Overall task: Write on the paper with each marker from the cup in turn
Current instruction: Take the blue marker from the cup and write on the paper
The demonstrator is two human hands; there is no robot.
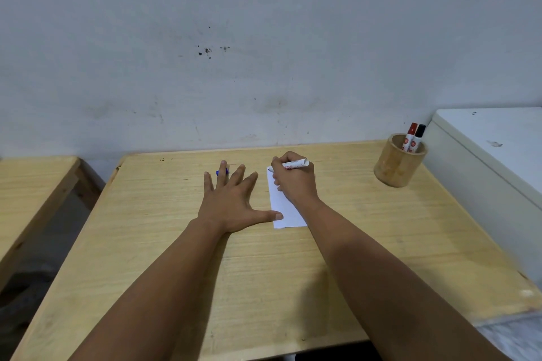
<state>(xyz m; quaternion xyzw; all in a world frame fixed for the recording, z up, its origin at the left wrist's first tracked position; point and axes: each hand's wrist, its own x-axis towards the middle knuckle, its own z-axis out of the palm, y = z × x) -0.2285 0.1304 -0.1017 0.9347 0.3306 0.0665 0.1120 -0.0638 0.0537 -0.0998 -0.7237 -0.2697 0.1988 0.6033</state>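
A pale grey wall (264,38), marked with a few dark specks, is seen behind a wooden table (176,272) that fills the lower part of the view. A second wooden table (32,176) is seen to the left of the main table, apart from it, and a white cabinet (492,155) is set against the main table's right edge. On the main table, toward its far right corner, a wooden cup (396,167) is stood upright, and in it a red-capped marker (410,135) and a black-capped marker (418,138) are held leaning, caps up. Near the middle of the table a white paper (283,208) is laid flat. The left hand (231,199) is spread palm down on the table just left of the paper, fingers released and splayed, the thumb tip resting on the paper's left edge. A blue cap (218,172) is partly seen beneath those fingers. The right hand (294,182) is rested over the paper's upper part, its fingers clenched round a white marker (294,164), whose tip is hidden at the paper's top left corner.
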